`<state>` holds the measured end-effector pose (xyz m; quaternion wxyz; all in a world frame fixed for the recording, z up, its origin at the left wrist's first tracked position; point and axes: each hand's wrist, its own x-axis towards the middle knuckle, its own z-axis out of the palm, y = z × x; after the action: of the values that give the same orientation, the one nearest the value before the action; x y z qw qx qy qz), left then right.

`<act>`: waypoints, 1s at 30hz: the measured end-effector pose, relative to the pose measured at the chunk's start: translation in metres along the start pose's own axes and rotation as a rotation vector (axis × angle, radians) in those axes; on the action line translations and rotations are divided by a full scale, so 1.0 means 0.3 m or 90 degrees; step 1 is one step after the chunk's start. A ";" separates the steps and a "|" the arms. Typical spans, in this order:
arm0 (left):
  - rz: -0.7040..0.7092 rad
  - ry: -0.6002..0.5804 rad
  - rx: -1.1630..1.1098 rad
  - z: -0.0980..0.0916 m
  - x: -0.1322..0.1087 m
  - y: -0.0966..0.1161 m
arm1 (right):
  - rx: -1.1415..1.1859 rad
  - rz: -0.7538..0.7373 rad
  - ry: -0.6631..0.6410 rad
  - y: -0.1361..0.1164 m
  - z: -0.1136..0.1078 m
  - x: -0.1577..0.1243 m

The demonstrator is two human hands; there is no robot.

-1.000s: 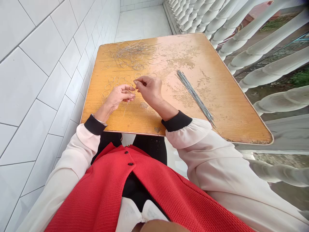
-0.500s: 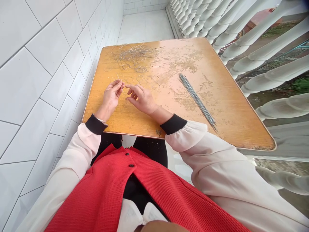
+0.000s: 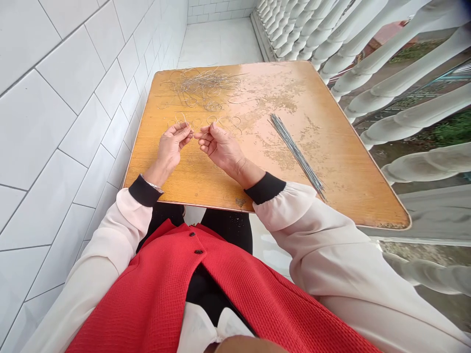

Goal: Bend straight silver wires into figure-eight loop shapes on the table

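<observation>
Above the near left of the wooden table (image 3: 206,179), my left hand (image 3: 170,149) pinches a thin metal wire (image 3: 184,117), one end of which sticks up past the fingertips. My right hand (image 3: 224,149) meets it from the right, palm turned upward and fingers curled in at the wire. The exact grip of the right fingertips is hard to make out. Just behind the hands lie several bent wire loops (image 3: 235,120) in curved shapes. A tangled heap of thin wires (image 3: 206,81) rests at the table's far left.
A bundle of straight grey wires (image 3: 296,152) lies slanted on the table's right half. White wall tiles (image 3: 88,93) rise close along the left. White balusters (image 3: 412,122) line the right side beyond the table edge.
My right hand has rolled from palm down to palm up, its thumb now raised and fingers curled. My left hand keeps its pinch and has shifted very little.
</observation>
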<state>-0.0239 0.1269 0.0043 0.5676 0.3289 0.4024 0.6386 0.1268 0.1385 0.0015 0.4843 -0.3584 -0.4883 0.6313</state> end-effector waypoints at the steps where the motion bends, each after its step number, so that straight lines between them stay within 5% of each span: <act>1: 0.006 -0.012 0.017 0.002 -0.004 0.001 | 0.002 0.007 0.006 -0.002 -0.001 0.003; 6: 0.050 -0.027 0.130 0.010 -0.007 -0.005 | -0.126 -0.047 0.046 0.018 -0.017 0.017; 10: 0.069 -0.036 0.233 0.013 0.006 -0.026 | -0.398 -0.078 0.074 0.044 -0.041 0.036; 14: 0.086 -0.063 0.300 0.013 0.015 -0.038 | -0.715 -0.156 0.011 0.046 -0.062 0.038; 18: 0.092 -0.088 0.345 0.010 0.016 -0.037 | -0.787 -0.216 -0.053 0.047 -0.067 0.031; 23: 0.088 -0.093 0.339 0.006 0.011 -0.035 | -0.720 -0.226 -0.066 0.056 -0.069 0.038; 30: 0.057 -0.012 0.215 0.002 0.016 -0.014 | -0.178 0.037 -0.008 0.023 -0.046 0.019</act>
<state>-0.0220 0.1318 0.0007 0.4790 0.4434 0.4832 0.5836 0.1361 0.1474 -0.0087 0.4082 -0.4326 -0.5635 0.5734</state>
